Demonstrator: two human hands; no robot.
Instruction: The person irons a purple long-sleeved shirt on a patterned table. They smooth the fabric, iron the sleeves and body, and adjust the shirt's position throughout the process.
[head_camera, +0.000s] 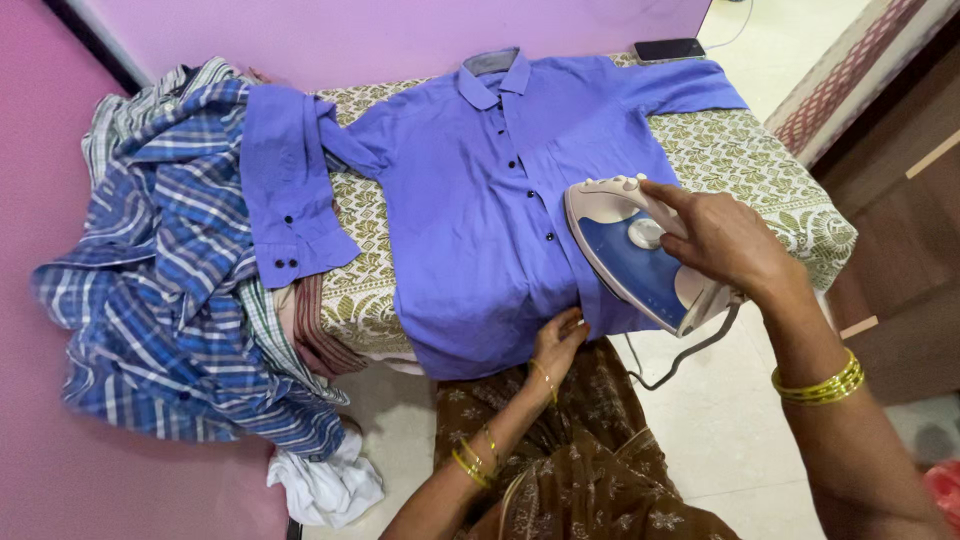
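Note:
A purple button-up shirt (470, 200) lies front up on a table covered with a green-patterned cloth (760, 170). My right hand (725, 240) grips the handle of a white and blue iron (635, 255), which rests on the shirt's right side near the hem. My left hand (558, 340) pinches the shirt's lower hem at the table's near edge, just left of the iron. The iron's cord (690, 355) hangs down beside my right wrist.
A heap of blue and green checked shirts (170, 280) is piled at the table's left end, with a white cloth (325, 485) below it. A dark phone (668, 49) lies at the far right corner. Pink wall stands behind and to the left.

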